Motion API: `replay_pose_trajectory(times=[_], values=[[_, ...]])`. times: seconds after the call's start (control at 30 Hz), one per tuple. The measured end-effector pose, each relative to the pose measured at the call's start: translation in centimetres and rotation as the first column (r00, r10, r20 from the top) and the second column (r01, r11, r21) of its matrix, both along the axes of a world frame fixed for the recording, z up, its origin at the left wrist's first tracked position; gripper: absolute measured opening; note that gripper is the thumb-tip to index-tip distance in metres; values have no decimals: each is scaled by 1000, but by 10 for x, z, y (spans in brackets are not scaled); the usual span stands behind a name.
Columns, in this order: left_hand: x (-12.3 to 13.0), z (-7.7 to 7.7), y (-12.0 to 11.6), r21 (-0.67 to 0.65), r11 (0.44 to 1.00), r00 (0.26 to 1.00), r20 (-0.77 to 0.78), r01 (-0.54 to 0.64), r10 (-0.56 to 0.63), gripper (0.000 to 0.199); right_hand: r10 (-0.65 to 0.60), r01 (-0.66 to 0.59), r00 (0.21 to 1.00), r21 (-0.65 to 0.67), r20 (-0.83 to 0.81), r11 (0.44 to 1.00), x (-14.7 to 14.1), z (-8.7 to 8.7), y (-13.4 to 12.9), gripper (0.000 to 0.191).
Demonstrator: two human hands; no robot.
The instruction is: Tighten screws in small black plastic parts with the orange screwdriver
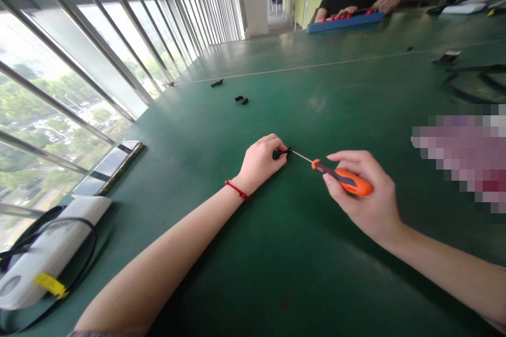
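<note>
My left hand, with a red cord bracelet at the wrist, pinches a small black part just above or on the green tabletop. What kind of part it is I cannot make out, as the fingers cover some of it. An orange and grey screwdriver lies in my right hand, thumb and fingers closed about the handle. Its thin metal shaft points left, and the tip meets the black part at my left fingertips.
Several small black pieces lie farther back. To the left are a phone-like slab and a white power strip with black cables, beside the metal railing. Across the table a person sits behind a blue tray with red items. Black cables lie right.
</note>
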State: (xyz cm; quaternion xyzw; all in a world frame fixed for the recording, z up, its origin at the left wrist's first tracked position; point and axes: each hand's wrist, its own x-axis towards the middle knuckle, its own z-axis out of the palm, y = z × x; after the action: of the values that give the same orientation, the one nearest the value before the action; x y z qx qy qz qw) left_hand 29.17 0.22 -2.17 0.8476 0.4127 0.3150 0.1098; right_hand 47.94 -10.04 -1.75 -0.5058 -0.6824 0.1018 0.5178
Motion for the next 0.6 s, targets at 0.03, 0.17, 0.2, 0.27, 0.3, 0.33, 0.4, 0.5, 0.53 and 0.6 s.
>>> replay_pose_trajectory(times=[0.03, 0.17, 0.2, 0.27, 0.3, 0.33, 0.4, 0.5, 0.53, 0.6], values=[[0, 0, 0, 2, 1000, 1000, 1, 0, 0, 6, -10, 11, 1000, 29, -23, 1000, 0, 0, 1, 26], [0, 0, 0, 0, 1000, 1000, 3, 3, -3, 6, 32, -32, 998, 9, -50, 999, 0, -1, 2, 40], [0, 0, -1, -2, 1000, 1000, 4, 3, -3, 6, 47, -47, 998, -25, -32, 999, 0, -1, 1, 37], [0, 0, -1, -3, 1000, 1000, 7, 4, -4, 6, 61, -60, 998, -70, 11, 996, 0, -1, 0, 24], [0, 0, -1, -3, 1000, 1000, 7, 5, -5, 6, 62, -60, 998, -76, 22, 995, -1, -1, 0, 19], [0, 0, -1, -3, 1000, 1000, 7, 6, -6, 6, 53, -52, 998, -63, 22, 997, -1, -1, 0, 17], [0, 0, 0, -1, 1000, 1000, 6, 5, -5, 6, 21, -21, 1000, -12, 5, 1000, 0, -1, 0, 23], [0, 0, 0, 3, 1000, 1000, 3, 5, -5, 7, 11, -10, 1000, 36, -24, 999, 0, -1, 2, 36], [0, 0, 0, 2, 1000, 1000, 4, 6, -6, 6, 23, -23, 1000, 22, -12, 999, 0, -1, 2, 35], [0, 0, 0, -1, 1000, 1000, 5, 7, -7, 6, 50, -49, 998, -29, 26, 998, 0, 1, 2, 25]])
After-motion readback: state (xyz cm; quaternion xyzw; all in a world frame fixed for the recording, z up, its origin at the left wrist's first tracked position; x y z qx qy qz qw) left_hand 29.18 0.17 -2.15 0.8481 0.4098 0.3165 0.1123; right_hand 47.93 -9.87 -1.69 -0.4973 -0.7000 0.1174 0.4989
